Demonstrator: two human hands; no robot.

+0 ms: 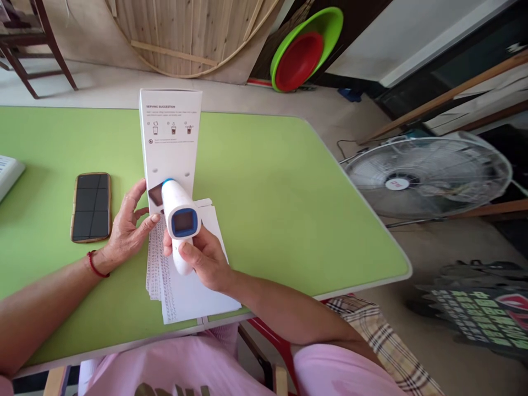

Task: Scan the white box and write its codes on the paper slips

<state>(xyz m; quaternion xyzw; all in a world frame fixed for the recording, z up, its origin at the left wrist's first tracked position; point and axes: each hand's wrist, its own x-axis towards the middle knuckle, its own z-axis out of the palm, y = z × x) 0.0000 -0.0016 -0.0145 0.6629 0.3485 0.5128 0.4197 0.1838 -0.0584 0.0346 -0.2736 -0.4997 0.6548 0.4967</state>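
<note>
My right hand (207, 256) is wrapped round the handle of a white infrared thermometer (178, 201) with a blue-rimmed dark screen facing me. Its front end points at the lower part of a tall white box (171, 154), printed with "SERVING SUGGESTION" and small drawings, standing upright. Against the box's lower left side rests my left hand (131, 225), fingertips on its edge and thumb toward the front. A dark opening or patch shows low on the box, partly behind the thermometer. Under my right hand lie white paper sheets (202, 297), some with printed rows along the left.
A smartphone (91, 208) lies left of my left hand on the green table (289, 192). The corner of a white object (9, 173) shows at the left edge. Beyond the table's right side is a large fan (429, 176); green and red basins (299, 60) lean behind.
</note>
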